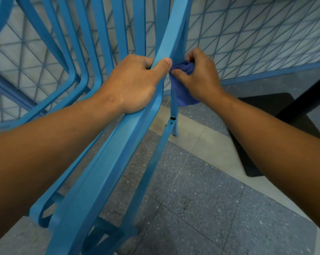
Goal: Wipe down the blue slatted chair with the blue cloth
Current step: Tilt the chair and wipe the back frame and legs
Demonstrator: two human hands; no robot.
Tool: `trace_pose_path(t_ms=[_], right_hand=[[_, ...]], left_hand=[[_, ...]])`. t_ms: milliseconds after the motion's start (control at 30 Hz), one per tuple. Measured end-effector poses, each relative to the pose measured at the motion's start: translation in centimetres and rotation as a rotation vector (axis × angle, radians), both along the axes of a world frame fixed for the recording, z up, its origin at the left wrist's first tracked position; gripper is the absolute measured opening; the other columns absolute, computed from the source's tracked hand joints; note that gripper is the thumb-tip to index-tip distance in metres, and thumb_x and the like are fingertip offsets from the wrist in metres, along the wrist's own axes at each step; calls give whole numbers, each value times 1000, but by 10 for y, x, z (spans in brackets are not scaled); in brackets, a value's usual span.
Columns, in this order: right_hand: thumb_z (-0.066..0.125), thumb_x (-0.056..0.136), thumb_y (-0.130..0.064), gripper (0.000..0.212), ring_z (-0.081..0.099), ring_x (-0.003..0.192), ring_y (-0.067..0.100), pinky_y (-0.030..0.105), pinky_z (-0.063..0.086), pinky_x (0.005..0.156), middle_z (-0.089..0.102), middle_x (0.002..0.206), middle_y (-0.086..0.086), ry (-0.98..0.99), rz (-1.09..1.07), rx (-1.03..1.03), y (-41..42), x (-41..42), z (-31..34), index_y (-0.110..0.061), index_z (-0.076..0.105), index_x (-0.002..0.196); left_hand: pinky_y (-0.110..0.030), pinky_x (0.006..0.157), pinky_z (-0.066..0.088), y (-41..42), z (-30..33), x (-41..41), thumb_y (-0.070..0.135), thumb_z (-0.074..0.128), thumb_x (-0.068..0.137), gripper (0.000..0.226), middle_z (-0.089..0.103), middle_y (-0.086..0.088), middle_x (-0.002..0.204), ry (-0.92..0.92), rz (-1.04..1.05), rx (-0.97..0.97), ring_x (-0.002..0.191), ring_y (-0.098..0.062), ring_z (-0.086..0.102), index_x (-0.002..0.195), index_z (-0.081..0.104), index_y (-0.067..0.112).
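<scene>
At frame centre the left hand (135, 83) wraps its fingers around a slat of the blue slatted chair (107, 148); just right, the right hand (198, 78) clutches the bunched blue cloth (181, 92) against the frame

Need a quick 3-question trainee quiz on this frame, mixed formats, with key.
1. Which hand holds the cloth: A left, B right, C neither?
2. True or false: the left hand grips the chair frame.
3. Fill in: the cloth is bunched beside the chair's outer ____.

Key:
1. B, the right hand.
2. True.
3. Rail.
</scene>
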State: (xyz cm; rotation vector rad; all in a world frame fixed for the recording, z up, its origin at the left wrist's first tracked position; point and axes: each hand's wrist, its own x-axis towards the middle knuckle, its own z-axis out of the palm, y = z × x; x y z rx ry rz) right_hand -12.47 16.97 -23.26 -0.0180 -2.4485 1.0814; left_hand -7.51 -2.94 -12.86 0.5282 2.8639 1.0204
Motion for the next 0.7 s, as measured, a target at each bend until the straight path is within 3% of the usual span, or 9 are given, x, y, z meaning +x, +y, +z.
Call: trace_pose_path(t_ms=[100, 233, 367, 533, 700], right_hand=[[72, 83, -46, 37, 54, 75, 19, 32, 32, 59, 55, 80, -7, -167, -22, 104, -4, 0, -40, -23, 43, 90], [70, 89, -40, 30, 55, 77, 21, 25, 29, 53, 48, 72, -10, -348, 10, 156, 4, 9, -80, -20, 48, 93], [72, 82, -48, 34, 57, 79, 21, 33, 41, 62, 57, 79, -4, -213, -12, 148, 4, 3, -57, -23, 50, 89], [71, 76, -54, 36, 57, 76, 16, 33, 41, 62, 60, 78, -5, 42, -48, 56, 5, -6, 0, -26, 51, 86], [72, 79, -51, 37, 51, 73, 13, 33, 37, 59, 55, 76, -9, -72, -47, 101, 0, -4, -30, -25, 47, 87]], left_hand=[[-25, 39, 21, -1, -1, 0, 54, 46, 102, 56, 27, 5, 42, -4, 1, 10, 38, -13, 28, 63, 38, 16], [-27, 43, 22, -2, -2, 0, 55, 47, 102, 64, 30, -1, 54, -11, -9, 44, 43, -13, 27, 76, 47, -3], [-27, 43, 21, -2, 0, 1, 54, 47, 102, 56, 28, 0, 56, -17, -12, 52, 43, -12, 25, 71, 44, 8], [-32, 49, 24, -1, -1, 1, 57, 47, 101, 65, 30, 1, 55, -17, 8, 27, 45, -13, 27, 81, 50, -5], [-32, 50, 26, -1, -2, 1, 58, 46, 100, 66, 36, -7, 63, -24, 13, 34, 49, -16, 33, 85, 55, -6]])
